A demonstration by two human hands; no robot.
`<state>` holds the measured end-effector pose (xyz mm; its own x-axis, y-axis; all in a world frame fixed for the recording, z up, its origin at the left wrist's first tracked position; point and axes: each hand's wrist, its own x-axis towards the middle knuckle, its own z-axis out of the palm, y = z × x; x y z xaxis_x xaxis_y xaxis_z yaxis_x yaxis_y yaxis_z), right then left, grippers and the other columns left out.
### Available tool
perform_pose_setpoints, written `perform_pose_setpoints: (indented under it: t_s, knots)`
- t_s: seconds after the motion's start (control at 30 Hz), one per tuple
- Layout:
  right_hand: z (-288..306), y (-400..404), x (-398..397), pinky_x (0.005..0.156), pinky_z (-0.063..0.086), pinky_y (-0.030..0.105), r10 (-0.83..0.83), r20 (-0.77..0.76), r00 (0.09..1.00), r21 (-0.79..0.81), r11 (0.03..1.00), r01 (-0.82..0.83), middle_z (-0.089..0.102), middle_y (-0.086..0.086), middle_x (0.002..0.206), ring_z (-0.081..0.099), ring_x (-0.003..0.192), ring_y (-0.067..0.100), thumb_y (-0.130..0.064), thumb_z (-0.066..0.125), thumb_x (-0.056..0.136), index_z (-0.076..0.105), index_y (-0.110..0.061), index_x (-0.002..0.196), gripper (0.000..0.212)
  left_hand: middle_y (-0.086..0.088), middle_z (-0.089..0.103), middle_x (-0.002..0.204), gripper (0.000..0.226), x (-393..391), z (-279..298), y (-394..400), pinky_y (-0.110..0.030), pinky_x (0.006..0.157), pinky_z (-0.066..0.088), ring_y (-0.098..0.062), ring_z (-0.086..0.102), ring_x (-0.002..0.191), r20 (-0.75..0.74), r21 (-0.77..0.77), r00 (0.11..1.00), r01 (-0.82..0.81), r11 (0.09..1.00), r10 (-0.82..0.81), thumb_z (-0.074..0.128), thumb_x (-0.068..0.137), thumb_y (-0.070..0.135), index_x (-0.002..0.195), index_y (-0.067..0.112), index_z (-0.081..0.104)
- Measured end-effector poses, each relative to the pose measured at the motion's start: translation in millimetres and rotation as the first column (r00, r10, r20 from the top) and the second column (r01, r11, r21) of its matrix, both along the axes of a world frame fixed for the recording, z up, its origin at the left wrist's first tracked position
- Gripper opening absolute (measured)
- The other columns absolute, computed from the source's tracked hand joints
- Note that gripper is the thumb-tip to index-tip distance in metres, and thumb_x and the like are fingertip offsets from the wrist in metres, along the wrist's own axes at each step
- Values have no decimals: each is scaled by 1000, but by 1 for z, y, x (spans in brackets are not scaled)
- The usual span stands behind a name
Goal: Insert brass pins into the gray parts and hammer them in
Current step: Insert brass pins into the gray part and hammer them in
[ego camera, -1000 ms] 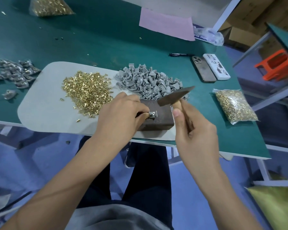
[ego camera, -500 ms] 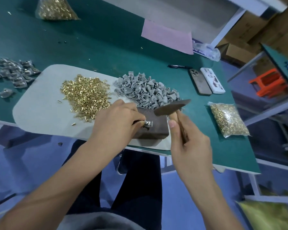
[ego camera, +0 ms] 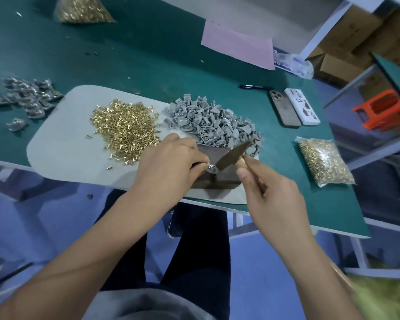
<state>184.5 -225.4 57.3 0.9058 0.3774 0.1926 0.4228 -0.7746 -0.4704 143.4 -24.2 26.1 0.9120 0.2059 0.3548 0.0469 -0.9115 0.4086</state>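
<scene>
My left hand (ego camera: 171,167) pinches a small gray part (ego camera: 211,168) and holds it on a dark metal block (ego camera: 219,180) at the table's front edge. My right hand (ego camera: 266,190) grips the wooden handle of a small hammer (ego camera: 233,154). Its flat dark head is tilted down and touches the gray part. A pile of brass pins (ego camera: 125,128) lies on the gray mat (ego camera: 65,146) left of the block. Behind the block lies a heap of loose gray parts (ego camera: 210,123).
Finished silvery parts (ego camera: 28,98) lie at the far left on the green table (ego camera: 148,54). A bag of brass pins (ego camera: 323,162) sits to the right, another bag (ego camera: 81,9) at the back. Two phones (ego camera: 293,108), a pen and a pink sheet (ego camera: 238,46) lie behind.
The hammer head has swung down from above the block onto the gray part. My left hand has kept the part on the block.
</scene>
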Motion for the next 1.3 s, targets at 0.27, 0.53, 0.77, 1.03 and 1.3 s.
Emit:
perform_pose_setpoints:
  t_s: [0.27, 0.53, 0.77, 1.03, 1.3]
  knots:
    - [-10, 4, -12, 61, 42, 24, -57, 47, 997, 109, 993, 51, 67, -26, 91, 58, 77, 6, -54, 45, 101, 56, -43, 133, 36, 16, 61, 81, 3, 2, -2, 0, -23, 52, 27, -13, 53, 84, 14, 17, 1000, 20, 1000, -20, 72, 87, 42, 87, 41, 75]
    - [3, 6, -8, 63, 49, 32, -48, 50, 998, 117, 992, 42, 70, -16, 85, 65, 74, 10, -55, 40, 102, 51, -46, 134, 35, 19, 63, 85, 7, 2, -5, 4, -28, 53, 44, -13, 54, 85, 2, -4, 1000, 24, 1000, -24, 72, 87, 44, 93, 45, 74]
    - [-4, -6, -3, 68, 39, 32, -111, -16, 994, -60, 992, 109, 69, -22, 106, 62, 94, 13, -56, 36, 103, 46, -53, 137, 36, 19, 65, 89, 12, 3, -3, 4, -29, 58, 44, -13, 54, 90, -20, -39, 1000, 19, 999, -20, 67, 88, 48, 96, 44, 75]
    - [-37, -24, 2, 69, 34, 39, -345, -66, 936, -380, 876, 296, 50, 9, 112, 47, 99, 35, -2, 45, 98, 42, -30, 155, 64, 19, 59, 87, 11, 3, -14, -1, -29, 64, 40, -6, 42, 93, -6, -290, 1000, -6, 957, 5, 62, 89, 45, 91, 38, 71]
    - [-9, 38, 1, 96, 48, 47, -44, 87, 995, 173, 985, 28, 67, -5, 112, 58, 109, 22, -32, 56, 101, 71, -25, 124, 29, 19, 62, 89, 11, -12, -11, 17, -34, 83, 44, -7, 47, 99, 44, -440, 998, -24, 898, 49, 61, 90, 43, 89, 35, 69]
